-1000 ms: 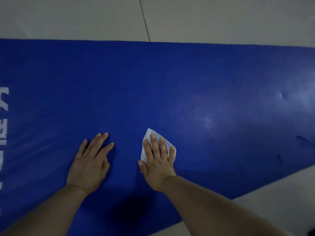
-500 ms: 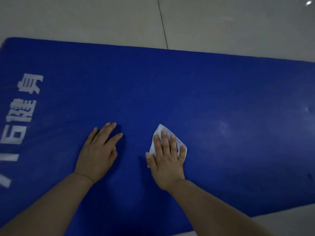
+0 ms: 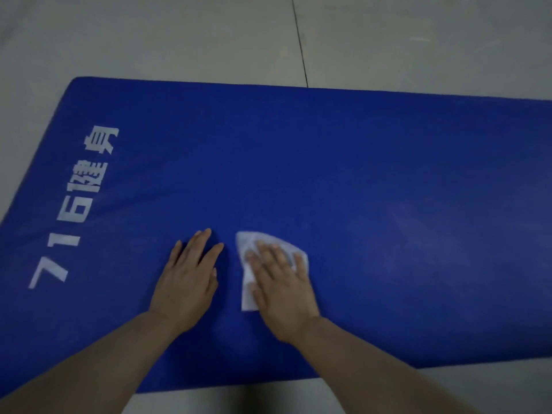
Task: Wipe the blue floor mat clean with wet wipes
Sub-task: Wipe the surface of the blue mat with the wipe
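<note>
The blue floor mat (image 3: 343, 162) lies across the tiled floor, with white lettering (image 3: 77, 201) printed near its left end. My right hand (image 3: 283, 282) presses flat on a white wet wipe (image 3: 248, 243) near the mat's front middle, fingers straight and spread over it. The wipe's edges show above the fingertips and to the left of the palm; the rest is hidden under the hand. My left hand (image 3: 188, 276) rests flat on the bare mat just left of the wipe, fingers straight, holding nothing.
Pale floor tiles (image 3: 179, 37) surround the mat, with a dark grout line (image 3: 300, 46) running away behind it. The mat's left end and front edge are in view; its right end runs out of frame. A faint lighter sheen (image 3: 418, 240) marks the mat's right part.
Both hands and the wipe now lie nearer the mat's lettered left end, and more of the white lettering and the left edge show. The wipe has spread wider under my right hand.
</note>
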Tool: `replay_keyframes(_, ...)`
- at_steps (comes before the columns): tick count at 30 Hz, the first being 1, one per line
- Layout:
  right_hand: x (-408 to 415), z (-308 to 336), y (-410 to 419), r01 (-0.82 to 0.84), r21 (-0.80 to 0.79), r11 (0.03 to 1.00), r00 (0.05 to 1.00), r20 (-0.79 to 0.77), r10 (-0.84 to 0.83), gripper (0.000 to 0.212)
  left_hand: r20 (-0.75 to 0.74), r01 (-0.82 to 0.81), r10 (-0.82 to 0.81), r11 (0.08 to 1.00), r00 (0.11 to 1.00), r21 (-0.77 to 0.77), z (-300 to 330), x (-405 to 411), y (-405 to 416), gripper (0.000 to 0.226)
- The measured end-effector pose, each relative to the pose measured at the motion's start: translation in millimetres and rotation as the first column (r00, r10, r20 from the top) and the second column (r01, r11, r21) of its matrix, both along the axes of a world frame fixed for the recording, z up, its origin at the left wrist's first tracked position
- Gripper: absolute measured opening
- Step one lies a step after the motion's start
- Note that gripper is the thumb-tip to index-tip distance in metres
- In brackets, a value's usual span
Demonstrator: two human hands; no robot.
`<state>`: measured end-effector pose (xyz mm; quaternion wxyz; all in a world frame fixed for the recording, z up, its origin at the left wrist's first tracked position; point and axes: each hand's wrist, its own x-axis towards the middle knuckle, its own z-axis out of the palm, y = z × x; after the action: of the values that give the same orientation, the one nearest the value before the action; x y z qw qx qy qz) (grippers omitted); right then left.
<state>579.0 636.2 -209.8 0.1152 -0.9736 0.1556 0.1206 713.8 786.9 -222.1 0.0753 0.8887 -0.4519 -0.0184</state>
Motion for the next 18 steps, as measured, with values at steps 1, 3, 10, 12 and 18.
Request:
replay_keyframes(1, -7.8, 0.5, -12.8, 0.125, -0.019, 0.992, 0.992, 0.018, -0.125, 0.055, -0.009, 0.001, -0.001, 1.0, 1.0, -0.004, 0.0, -1.2, 0.1, 0.05)
replay_keyframes(3, -27.2, -1.7, -40.5, 0.308, -0.087, 0.947, 0.951, 0.04, -0.306, 0.061, -0.03, -0.009, 0.009, 1.0, 1.0, -0.019, -0.4, -3.3, -0.1, 0.05)
replay_keyframes(10, -28.2, 5.4, -22.4, 0.454, -0.028, 0.891, 0.89, -0.043, -0.455, 0.067, -0.079, -0.003, 0.003, 1.0, 0.997, 0.0, -3.8, -2.2, 2.2, 0.053)
replay_keyframes(12, -11.4, 3.1, 4.3, 0.293, -0.036, 0.955, 0.956, 0.018, -0.292, 0.064, -0.086, -0.001, 0.0, 1.0, 0.996, -0.003, -2.8, -1.5, 2.2, 0.053)
replay_keyframes(18, 4.8, -1.6, 0.8, -0.03, -0.082, 0.996, 0.994, 0.104, 0.038, 0.06, -0.107, -0.009, 0.008, 1.0, 0.994, -0.007, -1.1, -0.1, 2.4, 0.054)
